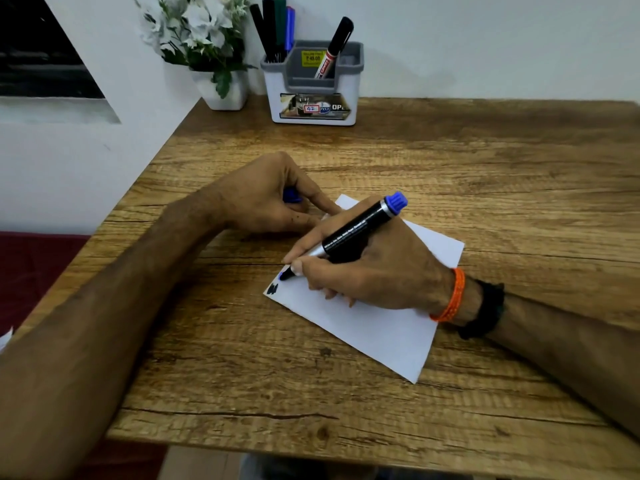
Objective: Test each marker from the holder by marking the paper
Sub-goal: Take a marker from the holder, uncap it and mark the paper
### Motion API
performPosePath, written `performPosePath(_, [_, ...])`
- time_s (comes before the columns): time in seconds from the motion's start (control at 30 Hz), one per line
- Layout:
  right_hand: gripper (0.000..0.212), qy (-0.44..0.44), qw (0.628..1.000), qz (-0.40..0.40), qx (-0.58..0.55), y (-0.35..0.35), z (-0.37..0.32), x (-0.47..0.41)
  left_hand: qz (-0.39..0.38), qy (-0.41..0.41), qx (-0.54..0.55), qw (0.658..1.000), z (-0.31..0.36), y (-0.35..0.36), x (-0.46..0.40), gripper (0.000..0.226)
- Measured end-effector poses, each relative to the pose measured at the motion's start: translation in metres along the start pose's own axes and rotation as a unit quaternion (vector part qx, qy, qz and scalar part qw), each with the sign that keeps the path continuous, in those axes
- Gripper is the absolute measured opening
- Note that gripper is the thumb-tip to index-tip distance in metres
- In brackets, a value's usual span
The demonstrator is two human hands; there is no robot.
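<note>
Nearest, on the wooden table (485, 161): white paper (374, 327), lying askew, one corner toward the near edge; a dark scribble (272, 289) at its left corner. Just above that, right hand (374, 271) resting on the paper, fingers and thumb curled round a black marker (353, 237) in a writing grip; blue tip (284, 275) down on the sheet beside the scribble, blue end-plug tilted up and away to the right; orange band (452, 297) and black strap (485, 311) on that wrist. Slightly farther, left hand (266, 199) on the wood by the paper's far corner, fingers folded over a blue cap (292, 196) (only a bit of it showing), one finger stretched onto the sheet's edge. Farthest, against the wall: grey-and-white holder (313, 84); several markers (273, 29) upright in its left compartment, one black-capped marker (334, 46) leaning in the right compartment; white flower pot (225, 90) just left of the holder.
</note>
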State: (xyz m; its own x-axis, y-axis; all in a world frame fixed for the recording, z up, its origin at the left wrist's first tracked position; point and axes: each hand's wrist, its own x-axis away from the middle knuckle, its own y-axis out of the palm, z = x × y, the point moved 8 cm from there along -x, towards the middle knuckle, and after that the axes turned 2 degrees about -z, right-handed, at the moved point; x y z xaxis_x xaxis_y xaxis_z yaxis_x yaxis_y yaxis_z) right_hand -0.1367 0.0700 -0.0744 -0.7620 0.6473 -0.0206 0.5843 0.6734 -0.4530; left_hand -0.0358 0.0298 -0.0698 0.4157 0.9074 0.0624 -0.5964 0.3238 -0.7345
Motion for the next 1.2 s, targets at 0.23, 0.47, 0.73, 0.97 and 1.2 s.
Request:
performPosePath(0.23, [0.009, 0.002, 1.0, -0.005, 0.01, -0.001, 0.002, -0.002, 0.012, 0.001, -0.007, 1.0, -0.002, -0.002, -0.001, 0.028])
performPosePath(0.47, [0.007, 0.005, 1.0, 0.007, 0.0, -0.003, 0.006, -0.002, 0.011, 0.002, -0.01, 1.0, -0.003, -0.002, -0.002, 0.03])
performPosePath(0.73, [0.007, -0.001, 1.0, 0.009, -0.002, -0.004, 0.007, -0.002, 0.002, 0.014, -0.016, 1.0, -0.003, -0.001, -0.003, 0.031])
performPosePath(0.97, [0.008, -0.015, 1.0, 0.014, -0.023, -0.006, 0.008, -0.003, 0.006, 0.004, -0.013, 1.0, -0.006, -0.002, -0.003, 0.029])
performPosePath(1.2, [0.007, -0.084, 0.989, 0.062, -0.109, -0.017, 0.001, -0.006, 0.01, 0.005, -0.017, 1.0, -0.003, -0.003, 0.0, 0.029])
